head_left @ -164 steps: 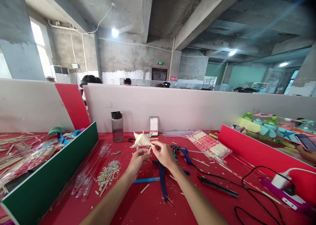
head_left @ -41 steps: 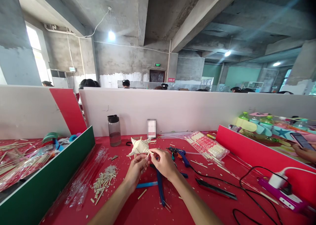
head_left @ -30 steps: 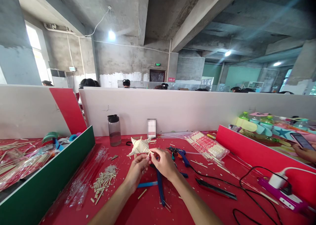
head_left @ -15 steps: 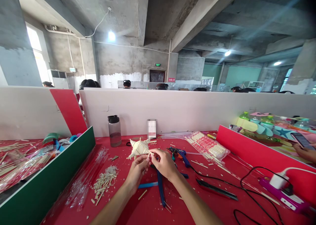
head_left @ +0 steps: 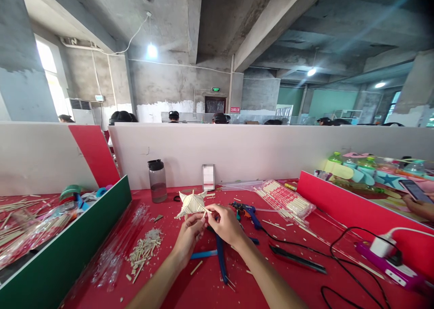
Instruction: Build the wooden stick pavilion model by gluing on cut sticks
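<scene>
Over the red table I hold a small pale model roof made of thin sticks, with pointed corners. My left hand grips it from below, fingers curled under its near edge. My right hand pinches a short thin stick at the roof's right corner. Both hands meet just under the model.
Blue pliers and a blue glue gun lie by my hands. A pile of cut sticks, a dark bottle, packs of sticks, black cables and a power strip surround them. Another person's hand holds a phone at right.
Both hands keep their grip on the stick roof; it has tilted slightly since 5.5 s ago. The camera has shifted a little; the hands stay in place.
</scene>
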The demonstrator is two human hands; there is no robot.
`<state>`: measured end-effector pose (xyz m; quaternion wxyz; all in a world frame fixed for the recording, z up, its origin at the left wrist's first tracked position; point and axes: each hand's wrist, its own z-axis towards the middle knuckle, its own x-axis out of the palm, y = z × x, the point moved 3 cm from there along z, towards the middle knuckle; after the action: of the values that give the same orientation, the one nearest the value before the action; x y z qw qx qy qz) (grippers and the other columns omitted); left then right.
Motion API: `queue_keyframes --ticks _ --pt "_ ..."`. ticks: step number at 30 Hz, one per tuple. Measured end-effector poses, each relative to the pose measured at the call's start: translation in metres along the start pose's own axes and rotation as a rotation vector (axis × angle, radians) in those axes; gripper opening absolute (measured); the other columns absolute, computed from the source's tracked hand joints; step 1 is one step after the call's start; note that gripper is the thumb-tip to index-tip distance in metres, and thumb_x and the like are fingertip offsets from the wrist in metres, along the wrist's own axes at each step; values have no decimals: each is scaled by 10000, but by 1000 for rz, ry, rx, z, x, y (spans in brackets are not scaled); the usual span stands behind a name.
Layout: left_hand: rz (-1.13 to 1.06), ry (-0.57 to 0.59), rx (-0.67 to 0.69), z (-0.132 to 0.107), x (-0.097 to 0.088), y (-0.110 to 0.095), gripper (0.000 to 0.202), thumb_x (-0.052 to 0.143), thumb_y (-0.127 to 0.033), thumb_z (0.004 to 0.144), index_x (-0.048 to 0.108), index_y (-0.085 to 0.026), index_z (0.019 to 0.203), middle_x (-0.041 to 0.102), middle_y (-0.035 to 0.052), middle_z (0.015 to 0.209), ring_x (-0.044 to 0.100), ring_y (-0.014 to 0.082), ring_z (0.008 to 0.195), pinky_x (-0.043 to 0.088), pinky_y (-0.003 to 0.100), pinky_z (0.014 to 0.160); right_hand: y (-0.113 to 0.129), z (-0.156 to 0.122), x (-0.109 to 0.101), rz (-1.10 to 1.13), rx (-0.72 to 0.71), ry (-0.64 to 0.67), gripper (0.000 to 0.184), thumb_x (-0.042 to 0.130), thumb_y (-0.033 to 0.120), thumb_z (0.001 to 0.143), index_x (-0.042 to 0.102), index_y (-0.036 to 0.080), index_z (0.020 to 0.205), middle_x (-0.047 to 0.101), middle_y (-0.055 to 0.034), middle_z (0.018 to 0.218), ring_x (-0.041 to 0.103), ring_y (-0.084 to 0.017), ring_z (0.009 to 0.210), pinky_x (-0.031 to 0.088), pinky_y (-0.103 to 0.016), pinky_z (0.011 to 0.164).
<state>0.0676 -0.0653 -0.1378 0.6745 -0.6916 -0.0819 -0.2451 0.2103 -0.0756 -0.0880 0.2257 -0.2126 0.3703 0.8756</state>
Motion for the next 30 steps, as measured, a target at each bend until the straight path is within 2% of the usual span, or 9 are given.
queue_keyframes --ticks 10,24,30 --pt "-7 -1 0 1 -3 0 312 844 -343 687 732 -164 916 660 -11 690 534 71 580 340 166 529 0 1 0 -4 -31 6 195 539 203 904 681 223 1037 756 -31 949 693 -173 796 494 -232 677" --pt "20 -30 0 1 -2 -4 322 855 -363 665 724 -156 874 655 -21 648 480 56 521 322 167 504 -2 1 0 -2 -33 21 235 523 201 912 680 244 1083 758 -21 948 703 -174 801 511 -245 729" --pt "4 -34 -12 -1 0 -5 326 857 -344 657 728 -157 892 672 -9 686 517 65 549 338 168 517 -4 1 1 -24 -30 22 234 529 196 901 680 245 1072 761 -22 943 706 -177 794 513 -243 722"
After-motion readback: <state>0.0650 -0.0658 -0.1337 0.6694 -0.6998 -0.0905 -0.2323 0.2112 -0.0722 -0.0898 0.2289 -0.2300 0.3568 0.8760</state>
